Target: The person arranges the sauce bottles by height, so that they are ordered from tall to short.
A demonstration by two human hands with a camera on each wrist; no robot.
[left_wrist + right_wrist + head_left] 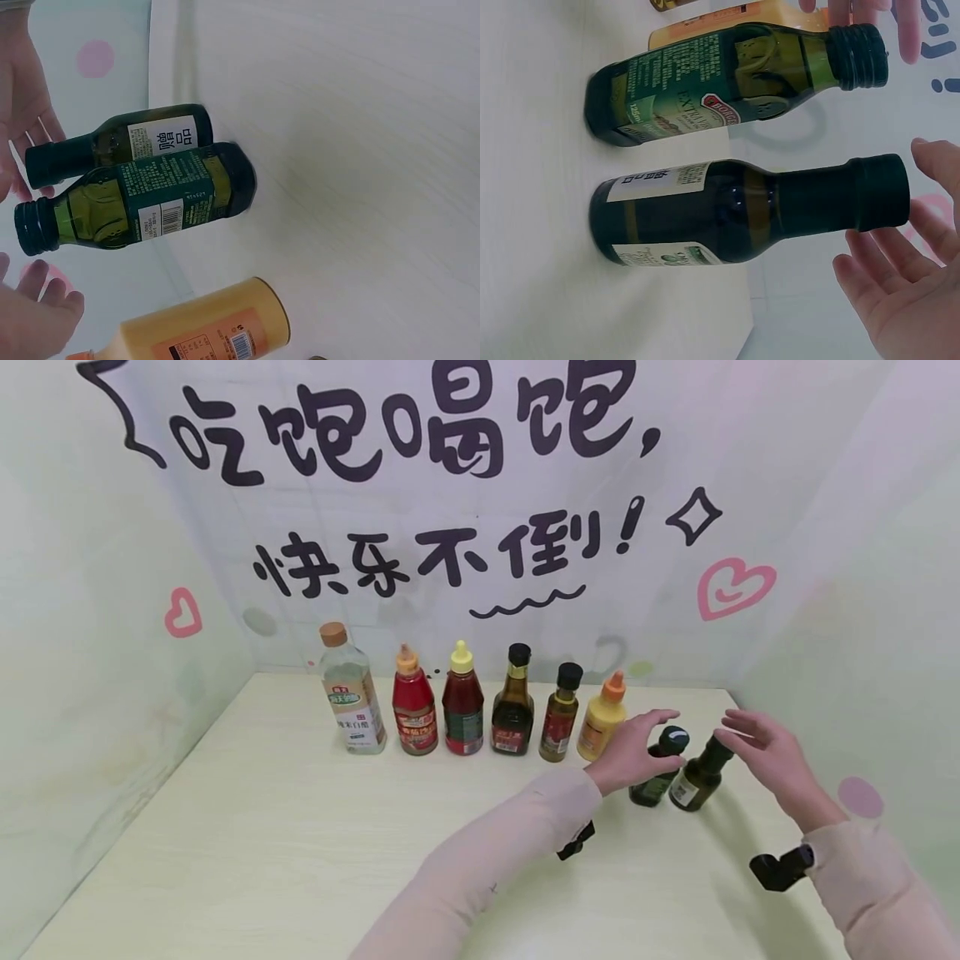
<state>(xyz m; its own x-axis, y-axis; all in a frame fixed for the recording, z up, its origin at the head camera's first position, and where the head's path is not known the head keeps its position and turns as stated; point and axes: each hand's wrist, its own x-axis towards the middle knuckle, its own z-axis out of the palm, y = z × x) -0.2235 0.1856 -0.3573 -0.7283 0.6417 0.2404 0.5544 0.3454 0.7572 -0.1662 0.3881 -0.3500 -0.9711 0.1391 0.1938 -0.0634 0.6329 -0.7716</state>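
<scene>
Two olive oil bottles stand upright side by side at the right of the table. The left one is green glass with a green label (651,787), its lettering legible in the right wrist view. The darker bottle with white labels (739,214) has a long capped neck. My left hand (632,750) is beside the green bottle's cap, fingers and thumb spread, apart from it in the left wrist view. My right hand (776,764) is raised at the right of the darker bottle's neck, fingers loosely bent around empty space; whether a fingertip touches the cap, I cannot tell.
A row at the back holds a clear vinegar bottle (352,702), two red sauce bottles (415,718), a dark sauce bottle (513,714), a black-capped bottle (559,718) and a yellow squeeze bottle (600,727). Walls enclose the table (300,843) at back and sides.
</scene>
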